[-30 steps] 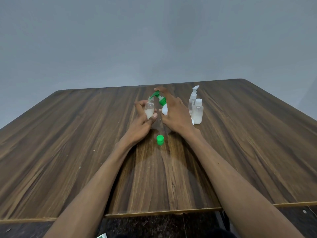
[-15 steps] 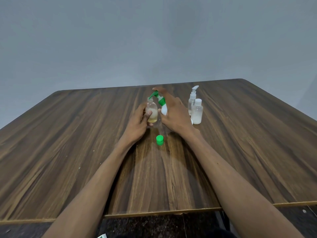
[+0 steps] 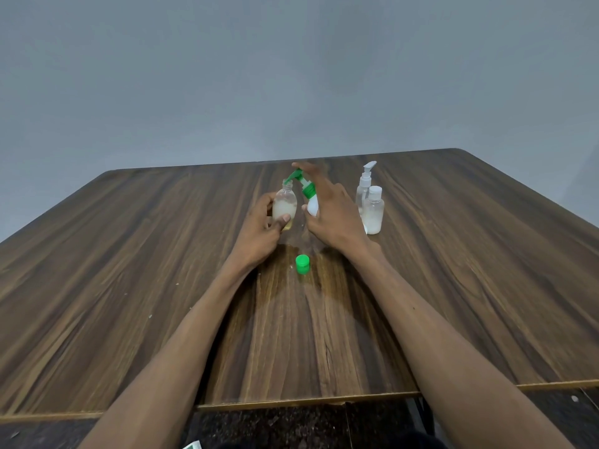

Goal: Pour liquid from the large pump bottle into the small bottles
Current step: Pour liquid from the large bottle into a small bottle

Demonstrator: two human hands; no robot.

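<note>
My left hand (image 3: 261, 226) grips a small clear bottle (image 3: 285, 206), open at the top and partly filled with cloudy liquid, held upright a little above the table. My right hand (image 3: 327, 210) holds the large white pump bottle (image 3: 311, 205) with its green pump head (image 3: 299, 180). The forefinger lies on top of the pump, and the green spout sits right over the small bottle's mouth. Most of the white bottle is hidden behind my right hand. A loose green cap (image 3: 302, 264) stands on the wood near my wrists.
Two more small clear bottles stand right of my right hand: a pump-top one (image 3: 364, 186) behind and a white-capped one (image 3: 373, 210) in front, with cloudy liquid. The brown wooden table (image 3: 129, 286) ends at a near edge; a grey wall is behind.
The left hand has shifted the small bottle slightly right and closer under the spout. The liquid level in it looks higher. My right hand stays on the pump.
</note>
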